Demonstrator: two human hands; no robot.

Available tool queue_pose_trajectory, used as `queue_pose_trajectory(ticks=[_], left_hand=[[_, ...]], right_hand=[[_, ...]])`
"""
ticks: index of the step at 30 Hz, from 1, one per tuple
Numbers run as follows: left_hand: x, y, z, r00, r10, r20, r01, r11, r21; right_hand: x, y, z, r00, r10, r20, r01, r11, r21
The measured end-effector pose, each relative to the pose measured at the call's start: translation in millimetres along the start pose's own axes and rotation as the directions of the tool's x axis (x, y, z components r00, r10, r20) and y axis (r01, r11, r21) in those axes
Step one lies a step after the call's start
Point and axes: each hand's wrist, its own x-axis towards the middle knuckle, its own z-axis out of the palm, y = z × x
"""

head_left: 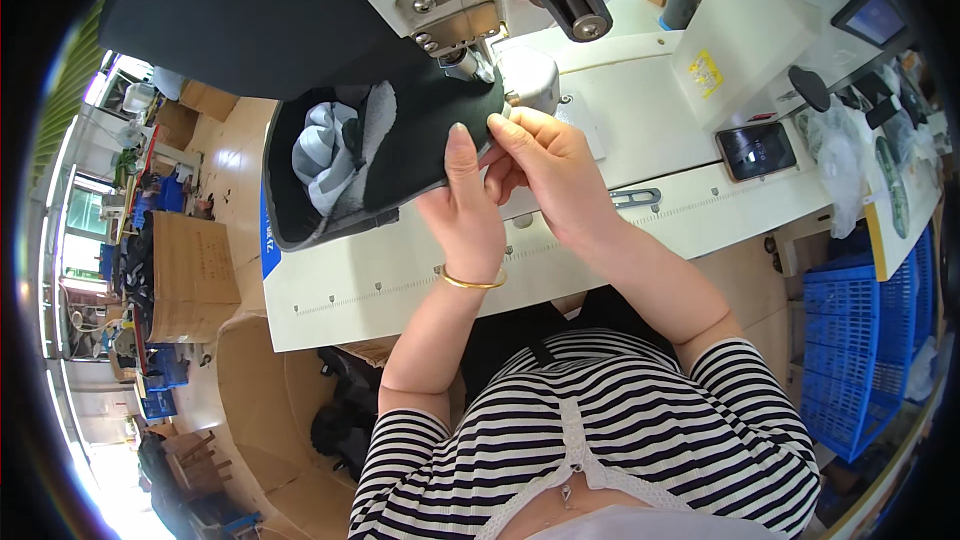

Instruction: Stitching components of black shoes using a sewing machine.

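A black padded fabric piece (425, 135) with a light-grey fuzzy edge lies under the needle area of a sewing machine (455, 32). My left hand (465, 200) holds its near edge, thumb on top and the other fingers mostly hidden beneath. Close beside it, my right hand (550, 160) pinches the right corner of the same fabric between thumb and forefinger, just below the metal presser parts. A bundle of folded grey strip (325, 155) rests on the fabric's left part.
A phone (757, 150) and a slotted metal plate (636, 198) lie on the white table (390, 305), which has a ruler marking along its front. Blue plastic crates (850, 350) stand at right. An open cardboard box (265, 390) is below left, near another carton (195, 270).
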Motion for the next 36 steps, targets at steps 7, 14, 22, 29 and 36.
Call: queue_pose_trajectory(ticks=[7,14,22,29,36], left_hand=[[-18,-14,23,0.987,-0.153,-0.039,0.146,0.979,-0.139],[-5,82,-70,0.761,0.364,0.537,-0.599,0.713,0.365],[156,-7,-175,0.822,-0.478,0.309,0.509,0.860,-0.025],[135,37,-150,0.860,-0.405,0.310,0.452,0.887,-0.097],[116,58,-152,0.972,-0.170,-0.165,0.222,0.891,0.395]], right_hand=[[3,3,-2,0.998,-0.019,-0.055,0.017,1.000,-0.024],[-6,-9,-11,0.999,0.009,-0.035,-0.016,0.979,-0.201],[-12,14,17,0.997,-0.004,0.082,0.011,0.996,-0.087],[-12,16,10,0.998,0.041,0.055,-0.040,0.999,-0.018],[-9,8,5,0.997,0.062,0.042,-0.063,0.997,0.033]])
